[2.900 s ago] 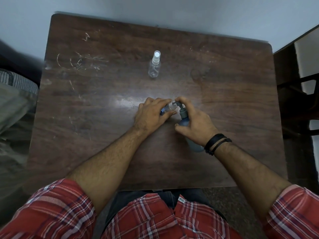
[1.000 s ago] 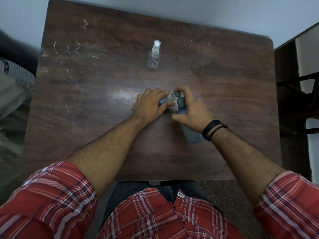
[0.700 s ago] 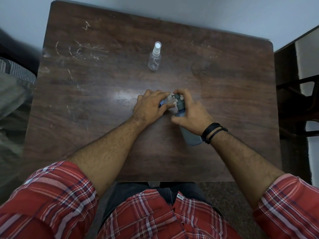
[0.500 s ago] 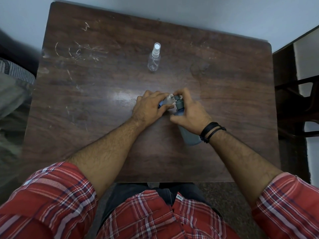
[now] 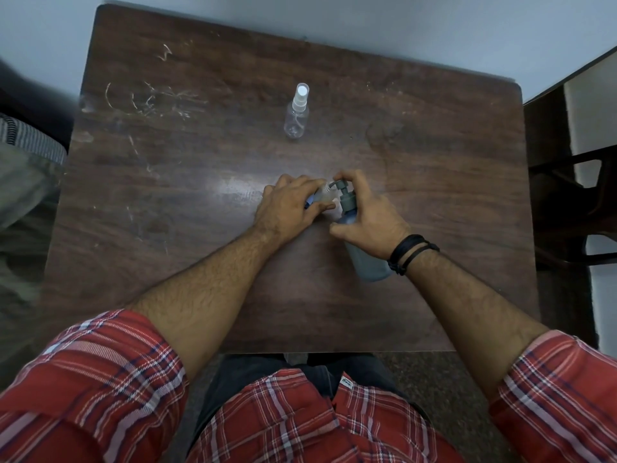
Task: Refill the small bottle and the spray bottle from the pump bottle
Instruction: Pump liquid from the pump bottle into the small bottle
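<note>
Where hands (image 5: 334, 212) meet, small bottle (image 5: 325, 195).

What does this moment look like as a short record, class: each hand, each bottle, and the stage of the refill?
left hand: grips the small bottle, mouth held at the pump spout
right hand: wrapped round the pump bottle, fingers on top of the pump head
pump bottle: blue-grey, on the table, leaning toward the person in this view
spray bottle: clear, capped, upright, alone at the far side, untouched
stage: small bottle at the spout; spray bottle not yet begun
liquid level: cannot tell
</note>
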`<act>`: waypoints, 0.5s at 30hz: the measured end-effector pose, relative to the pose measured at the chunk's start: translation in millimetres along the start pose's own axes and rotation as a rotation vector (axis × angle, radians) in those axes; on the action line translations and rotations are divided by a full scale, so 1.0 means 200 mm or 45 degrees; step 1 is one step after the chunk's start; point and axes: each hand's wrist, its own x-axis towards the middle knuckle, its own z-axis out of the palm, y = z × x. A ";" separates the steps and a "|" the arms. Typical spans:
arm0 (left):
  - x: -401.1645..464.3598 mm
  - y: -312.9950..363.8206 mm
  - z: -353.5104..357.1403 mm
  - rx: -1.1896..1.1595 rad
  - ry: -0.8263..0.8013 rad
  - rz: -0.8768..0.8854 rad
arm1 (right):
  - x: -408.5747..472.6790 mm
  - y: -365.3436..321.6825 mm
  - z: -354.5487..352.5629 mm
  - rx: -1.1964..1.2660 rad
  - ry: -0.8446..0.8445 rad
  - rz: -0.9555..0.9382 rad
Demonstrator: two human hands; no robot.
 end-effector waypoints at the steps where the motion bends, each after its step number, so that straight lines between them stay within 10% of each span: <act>1: 0.00 0.00 0.00 -0.001 0.003 0.003 | 0.00 0.00 0.00 0.000 -0.004 0.007; 15: 0.00 0.00 0.01 0.014 0.033 0.015 | 0.00 0.00 0.00 0.011 -0.025 0.012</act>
